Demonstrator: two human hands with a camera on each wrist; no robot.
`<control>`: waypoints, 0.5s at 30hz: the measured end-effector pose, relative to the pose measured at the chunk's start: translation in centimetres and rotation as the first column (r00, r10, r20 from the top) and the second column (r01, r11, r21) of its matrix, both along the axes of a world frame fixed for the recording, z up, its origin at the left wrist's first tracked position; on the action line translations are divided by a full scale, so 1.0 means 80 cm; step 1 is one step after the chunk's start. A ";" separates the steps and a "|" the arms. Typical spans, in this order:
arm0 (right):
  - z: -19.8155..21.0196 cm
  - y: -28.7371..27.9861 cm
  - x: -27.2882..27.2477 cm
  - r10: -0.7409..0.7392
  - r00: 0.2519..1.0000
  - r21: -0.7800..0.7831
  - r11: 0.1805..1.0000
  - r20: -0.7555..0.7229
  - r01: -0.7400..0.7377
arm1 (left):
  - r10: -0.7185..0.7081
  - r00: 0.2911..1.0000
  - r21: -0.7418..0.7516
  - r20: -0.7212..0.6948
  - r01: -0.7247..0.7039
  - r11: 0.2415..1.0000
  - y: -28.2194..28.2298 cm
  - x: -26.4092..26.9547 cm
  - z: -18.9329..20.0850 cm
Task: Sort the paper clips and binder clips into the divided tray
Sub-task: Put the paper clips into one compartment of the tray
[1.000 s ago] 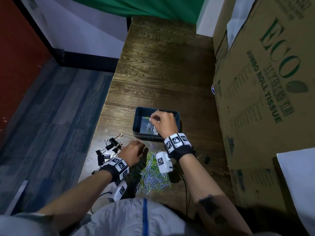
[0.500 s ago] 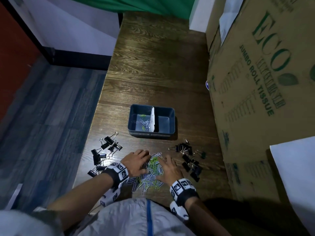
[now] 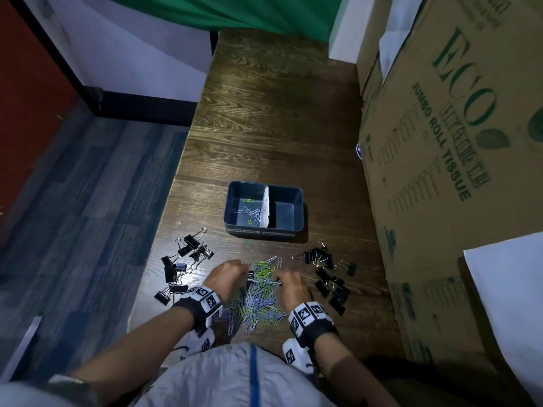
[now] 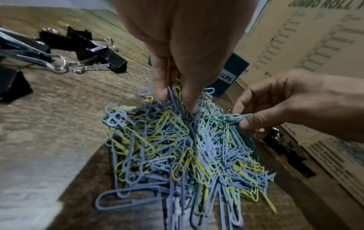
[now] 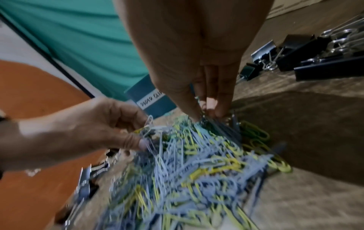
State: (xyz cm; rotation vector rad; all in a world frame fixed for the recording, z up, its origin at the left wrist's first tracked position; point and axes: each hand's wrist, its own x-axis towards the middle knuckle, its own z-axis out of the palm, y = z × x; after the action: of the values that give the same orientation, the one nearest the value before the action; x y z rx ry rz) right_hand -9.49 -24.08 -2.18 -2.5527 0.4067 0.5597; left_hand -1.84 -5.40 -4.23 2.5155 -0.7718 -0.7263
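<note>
Dark wood grain covered the worktop point(image 3: 279, 118), with a large cardboard box point(image 3: 446, 160) printed "ECO" and "JUMBO ROLL TISSUE" standing along its right side and a green curtain point(image 3: 235, 13) hanging at the far end. Near the middle sat the blue divided tray point(image 3: 289, 229), a white divider point(image 3: 266, 207) splitting it in two; a few paper clips lay in its left compartment, and the right one held nothing I could make out. Closer to the person lay the pile of blue, yellow and green paper clips point(image 3: 258, 301). One scatter of black binder clips point(image 3: 183, 265) lay to the left of the pile, and another group of binder clips point(image 3: 330, 274) lay to its right. The left hand point(image 3: 226, 277) reached into the far left edge of the pile, thumb and fingers point(image 4: 191, 99) pinched down on a bunch of clips. The right hand point(image 3: 291, 284) did the same at the far right edge, its fingertips point(image 5: 214, 109) closed on a cluster of clips.
</note>
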 end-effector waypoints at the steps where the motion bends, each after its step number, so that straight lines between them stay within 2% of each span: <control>1: 0.004 -0.002 0.004 -0.019 1.000 -0.001 1.000 -0.022 0.019 | 0.027 0.999 -0.017 -0.029 -0.027 0.999 0.002 0.001 0.002; 7: 0.020 -0.013 0.017 -0.052 0.995 0.025 0.998 -0.079 0.054 | 0.067 0.997 -0.179 0.030 -0.061 0.982 0.010 0.009 0.032; 13: 0.040 -0.023 0.026 -0.040 0.998 0.023 0.999 -0.046 0.041 | 0.152 0.985 -0.316 0.077 -0.120 0.941 0.008 0.040 0.080; 15: 0.047 -0.024 0.028 -0.029 0.999 0.030 0.999 -0.031 0.029 | 0.138 0.985 -0.334 0.101 -0.097 0.938 0.005 0.059 0.103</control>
State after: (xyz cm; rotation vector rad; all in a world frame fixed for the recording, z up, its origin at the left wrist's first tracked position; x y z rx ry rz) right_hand -7.26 -26.03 1.59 -2.5078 0.4418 0.5903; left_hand 2.85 -5.03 4.03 2.2924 -0.7090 -0.3685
